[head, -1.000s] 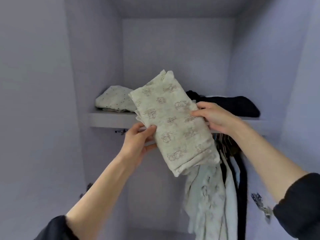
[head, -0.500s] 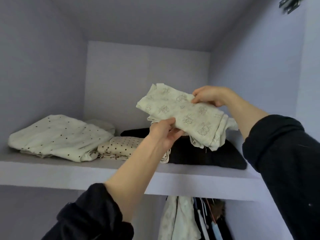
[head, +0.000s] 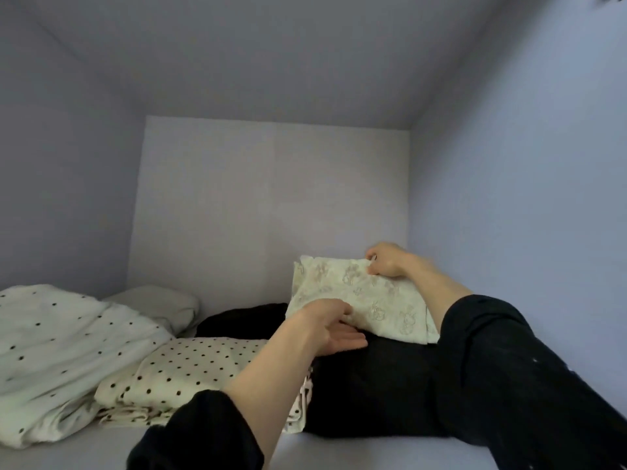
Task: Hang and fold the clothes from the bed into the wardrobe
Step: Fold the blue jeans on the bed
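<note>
Head view, wardrobe shelf [head: 210, 449] interior: folded cream printed garment [head: 366, 296], right of centre frame, lies tilted atop a folded black garment [head: 373, 385], its far upper corner pinched by the right hand [head: 386, 262] with fingers curled on the cloth, its near left edge gripped by the left hand [head: 329, 329], thumb on top and fingers beneath. Lower left of frame: white dotted garment [head: 57, 344]; just right of it, touching the black garment, a cream polka-dot folded garment [head: 190, 371]; behind both, a plain white folded item [head: 163, 303] against the back panel [head: 271, 205].
</note>
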{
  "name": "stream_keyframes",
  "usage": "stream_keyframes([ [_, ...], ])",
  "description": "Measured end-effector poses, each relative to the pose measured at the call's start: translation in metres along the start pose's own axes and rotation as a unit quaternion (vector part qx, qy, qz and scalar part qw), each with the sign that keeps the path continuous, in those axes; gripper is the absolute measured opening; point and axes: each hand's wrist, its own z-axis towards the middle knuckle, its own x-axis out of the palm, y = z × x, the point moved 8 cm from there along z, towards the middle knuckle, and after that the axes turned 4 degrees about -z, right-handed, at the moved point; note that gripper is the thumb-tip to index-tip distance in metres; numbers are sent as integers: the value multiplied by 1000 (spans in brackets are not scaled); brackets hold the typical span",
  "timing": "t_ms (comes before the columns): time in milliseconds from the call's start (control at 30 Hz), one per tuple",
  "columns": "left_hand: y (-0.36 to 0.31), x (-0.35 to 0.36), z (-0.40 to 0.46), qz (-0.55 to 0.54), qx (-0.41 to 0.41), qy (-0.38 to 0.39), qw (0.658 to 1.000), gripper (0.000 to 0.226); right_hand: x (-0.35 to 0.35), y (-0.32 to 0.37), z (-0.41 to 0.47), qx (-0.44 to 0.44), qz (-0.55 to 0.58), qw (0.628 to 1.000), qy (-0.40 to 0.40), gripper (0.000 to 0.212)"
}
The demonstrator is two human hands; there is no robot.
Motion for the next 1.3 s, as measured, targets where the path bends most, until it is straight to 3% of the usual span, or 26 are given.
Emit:
stream_keyframes([
  [67,-7,-7,4,149,33,-16,988,28,18,-2,0,1,-2,1000,15,26],
  [167,-45,-9,3,294,194,-62,934,19,25,-6,-2,1,32,999,9,26],
  [200,-61,-10,2,358,268,-91,890,21,22,-5,-7,-1,35,999,-9,27],
  [267,-78,-5,1,540,366,-132,747,31,17,-2,-22,0,0,999,-53,32],
  [300,-73,-4,8,616,361,-119,690,39,19,0,-32,5,-34,997,-67,36],
  [367,-45,-16,34,710,267,-54,649,47,37,4,-54,11,-115,993,-34,45],
  [433,-13,-28,51,747,179,-8,640,49,66,4,-74,7,-146,988,50,52],
  [500,-2,-31,57,748,172,1,641,50,78,3,-88,9,-126,988,84,52],
  [633,-27,-11,22,666,285,27,689,51,31,8,-111,22,-54,998,-15,46],
  [767,-38,13,-55,562,428,71,705,49,-2,20,-174,44,16,994,-102,42],
  [900,-1,22,-114,496,463,149,720,46,-4,32,-260,103,50,982,-148,37],
  [1100,89,14,-188,372,412,259,791,37,8,48,-419,247,131,945,-171,31],
  [1300,202,35,-263,353,325,399,781,29,49,64,-586,359,192,904,-131,27],
])
